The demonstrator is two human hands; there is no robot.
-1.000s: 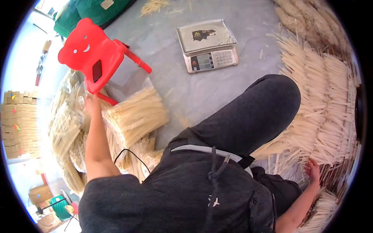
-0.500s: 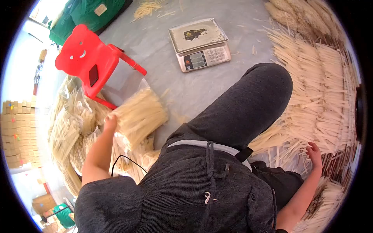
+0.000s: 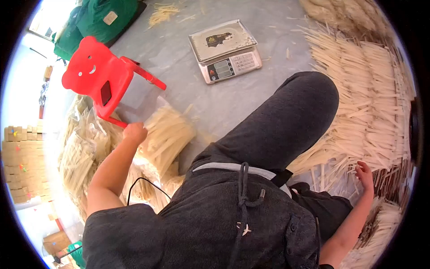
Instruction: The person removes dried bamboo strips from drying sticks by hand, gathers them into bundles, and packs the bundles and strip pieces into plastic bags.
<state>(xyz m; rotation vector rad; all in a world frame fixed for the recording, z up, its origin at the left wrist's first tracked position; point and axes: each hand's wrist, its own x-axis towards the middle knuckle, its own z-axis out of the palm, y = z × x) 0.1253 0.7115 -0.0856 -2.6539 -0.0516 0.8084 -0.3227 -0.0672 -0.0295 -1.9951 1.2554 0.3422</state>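
Note:
My left hand (image 3: 135, 132) is closed at the upper left corner of a clear plastic bag of pale strips (image 3: 168, 130), just below the front leg of a red child's chair (image 3: 101, 71). What its fingers hold, if anything, is hidden. A dark phone (image 3: 105, 93) lies on the chair's seat. At the right, my right hand (image 3: 364, 174) hangs with its fingers loosely apart and nothing in them, beside a wide pile of pale flat strips (image 3: 363, 103).
A digital scale (image 3: 224, 51) stands on the grey floor (image 3: 161, 58) ahead. More bagged strips (image 3: 80, 152) are heaped at the left, with a black cable (image 3: 141, 179) nearby. Green sacks (image 3: 96, 22) lie at the upper left and bundled brownish stalks (image 3: 345, 15) at the upper right.
My left hand has moved from beside the chair's seat down and right to the bag's corner, and its fingers have closed. My right hand has shifted slightly. The view has moved a little.

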